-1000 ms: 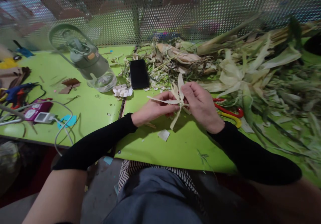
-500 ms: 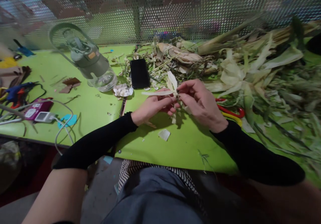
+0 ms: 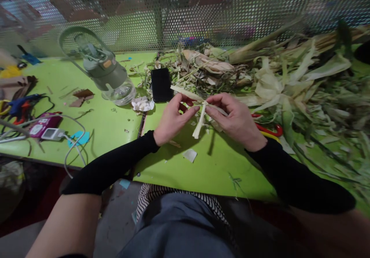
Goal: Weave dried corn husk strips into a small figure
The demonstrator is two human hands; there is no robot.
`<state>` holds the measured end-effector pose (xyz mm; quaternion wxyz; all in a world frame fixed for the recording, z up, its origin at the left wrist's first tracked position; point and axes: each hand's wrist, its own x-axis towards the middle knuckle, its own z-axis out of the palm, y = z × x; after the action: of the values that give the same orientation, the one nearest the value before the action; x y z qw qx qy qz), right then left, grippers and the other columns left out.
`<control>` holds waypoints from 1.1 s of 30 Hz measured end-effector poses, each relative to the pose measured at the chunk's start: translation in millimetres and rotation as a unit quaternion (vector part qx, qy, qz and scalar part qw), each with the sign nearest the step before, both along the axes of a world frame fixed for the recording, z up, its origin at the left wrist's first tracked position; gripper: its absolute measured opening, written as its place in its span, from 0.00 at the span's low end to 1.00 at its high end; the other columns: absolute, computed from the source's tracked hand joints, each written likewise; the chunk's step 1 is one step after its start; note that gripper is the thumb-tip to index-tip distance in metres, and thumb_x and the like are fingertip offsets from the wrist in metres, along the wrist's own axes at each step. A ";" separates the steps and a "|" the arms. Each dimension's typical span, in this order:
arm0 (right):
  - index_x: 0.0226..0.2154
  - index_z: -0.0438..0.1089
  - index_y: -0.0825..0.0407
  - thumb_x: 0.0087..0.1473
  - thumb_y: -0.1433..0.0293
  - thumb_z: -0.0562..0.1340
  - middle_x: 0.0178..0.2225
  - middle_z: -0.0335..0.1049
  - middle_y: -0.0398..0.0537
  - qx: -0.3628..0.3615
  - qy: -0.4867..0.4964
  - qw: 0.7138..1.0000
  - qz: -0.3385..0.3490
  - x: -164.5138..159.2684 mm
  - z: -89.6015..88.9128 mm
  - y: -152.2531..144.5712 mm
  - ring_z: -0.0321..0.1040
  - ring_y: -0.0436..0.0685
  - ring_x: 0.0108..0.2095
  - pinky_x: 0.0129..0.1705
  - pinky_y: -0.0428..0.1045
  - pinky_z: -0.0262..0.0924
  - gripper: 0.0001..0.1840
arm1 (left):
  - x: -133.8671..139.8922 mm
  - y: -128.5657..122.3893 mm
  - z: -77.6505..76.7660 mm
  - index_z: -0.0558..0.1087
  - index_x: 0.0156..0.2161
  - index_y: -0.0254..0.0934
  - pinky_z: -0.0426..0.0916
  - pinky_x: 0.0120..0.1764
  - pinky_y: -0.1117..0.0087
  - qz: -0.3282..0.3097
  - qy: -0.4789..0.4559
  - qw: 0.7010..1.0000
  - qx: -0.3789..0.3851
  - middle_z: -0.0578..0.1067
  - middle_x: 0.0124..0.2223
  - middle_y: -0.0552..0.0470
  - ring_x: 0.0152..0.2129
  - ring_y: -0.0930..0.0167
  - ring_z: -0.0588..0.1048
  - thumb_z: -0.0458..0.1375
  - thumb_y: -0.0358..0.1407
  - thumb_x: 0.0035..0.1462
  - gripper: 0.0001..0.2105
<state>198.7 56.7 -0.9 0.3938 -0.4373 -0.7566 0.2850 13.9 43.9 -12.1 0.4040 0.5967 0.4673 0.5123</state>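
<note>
Between my two hands is a small bundle of pale corn husk strips [image 3: 199,124], crossing at a knot-like middle. One strip points up and left past my fingers, another hangs down toward the table. My left hand [image 3: 175,118] pinches the bundle from the left with thumb and fingers. From the other side my right hand [image 3: 233,120] grips it, thumb and forefinger at the crossing point. Just right of my right hand lie scissors with red and yellow handles [image 3: 273,130], partly hidden by it. A pale husk scrap [image 3: 190,155] lies on the green table [image 3: 173,173] below.
A heap of dry corn husks [image 3: 274,82] covers the back and right. Behind my left hand are a black phone [image 3: 161,84], crumpled white paper [image 3: 142,104] and a water bottle [image 3: 106,73]. Farther left lie a purple power strip [image 3: 45,125], cables and a blue glue gun [image 3: 24,106].
The husk bundle has been turned: the strip that stood upright is gone from there, and one now hangs toward me. My left fingers have shifted up around it.
</note>
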 end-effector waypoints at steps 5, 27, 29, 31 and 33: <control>0.39 0.72 0.49 0.60 0.59 0.63 0.32 0.75 0.47 0.016 -0.005 1.000 -0.002 -2.0 -1.5 -0.6 0.69 0.57 0.31 0.33 0.53 0.62 0.10 | -2.4 1.8 -0.8 0.70 0.37 0.37 0.65 0.31 0.76 0.001 0.058 0.996 0.063 0.72 0.38 0.52 0.30 0.76 0.69 0.64 0.34 0.59 0.07; 0.28 0.63 0.48 0.64 0.46 0.56 0.22 0.56 0.40 -0.208 0.060 0.976 0.032 -5.5 2.9 -1.9 0.49 0.51 0.21 0.24 0.50 0.45 0.25 | -9.1 11.5 -12.2 0.73 0.37 0.37 0.71 0.51 0.65 -0.140 0.019 0.981 0.132 0.77 0.44 0.48 0.44 0.70 0.76 0.60 0.29 0.61 0.02; 0.28 0.63 0.48 0.62 0.46 0.59 0.21 0.53 0.38 -0.235 0.090 0.967 0.035 -5.8 0.9 -1.2 0.47 0.49 0.20 0.22 0.49 0.41 0.24 | -9.5 10.9 -9.0 0.73 0.35 0.38 0.70 0.53 0.62 -0.141 0.082 0.976 0.146 0.78 0.45 0.47 0.47 0.68 0.75 0.60 0.28 0.60 0.04; 0.26 0.63 0.48 0.59 0.48 0.63 0.20 0.51 0.36 -0.219 0.099 0.970 0.041 -5.9 0.5 -1.4 0.46 0.49 0.20 0.21 0.49 0.40 0.23 | -9.3 10.5 -7.5 0.72 0.34 0.39 0.68 0.55 0.60 -0.137 0.123 0.971 0.156 0.79 0.47 0.47 0.47 0.67 0.75 0.60 0.27 0.60 0.05; 0.25 0.62 0.48 0.59 0.49 0.64 0.19 0.51 0.36 -0.179 0.096 0.979 0.036 -6.2 1.7 -2.9 0.47 0.48 0.20 0.21 0.48 0.40 0.23 | -9.3 10.7 -8.8 0.73 0.35 0.39 0.68 0.54 0.60 -0.130 0.132 0.967 0.175 0.79 0.47 0.46 0.48 0.67 0.75 0.60 0.28 0.61 0.04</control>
<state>192.5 53.8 0.7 0.3695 -0.4441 -0.6673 0.4702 4.6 54.5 -20.9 0.2908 0.7764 0.3376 0.4457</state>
